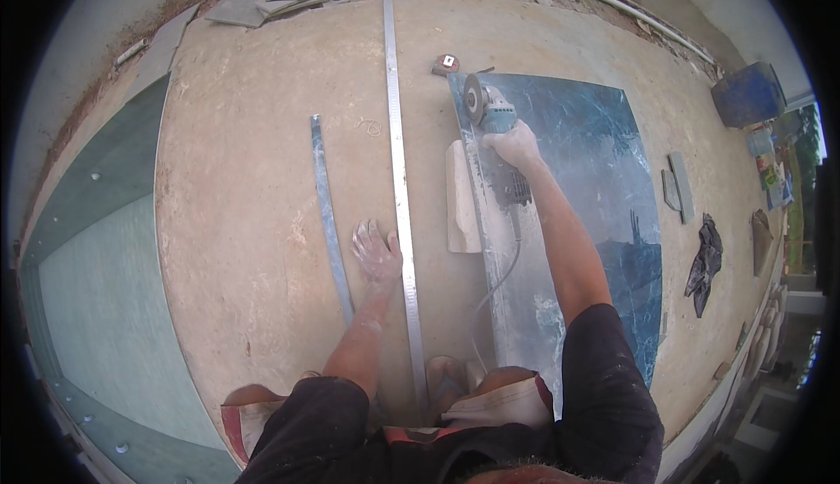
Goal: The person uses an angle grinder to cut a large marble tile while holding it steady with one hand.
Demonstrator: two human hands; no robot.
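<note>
My right hand (514, 144) is closed round a teal and dark angle grinder (500, 116), its disc at the far end. The grinder is over the left edge of a large blue marbled slab (604, 195), with pale dust along that side; whether the disc touches the slab I cannot tell. A cord (506, 274) runs back from it. My left hand (376, 252), dusty and fingers spread, is empty and low over the floor. It lies between a narrow blue strip (323, 186) and a long metal straightedge (398, 151). A pale block (460, 204) sits beside the slab's left edge.
A tape measure (445, 65) lies near the slab's far left corner. To the left is a sunken green-tiled basin (96, 265). Tile offcuts (236, 11) lie at the back. On the right are a blue container (748, 94), grey pieces (679, 186) and crumpled black plastic (703, 265).
</note>
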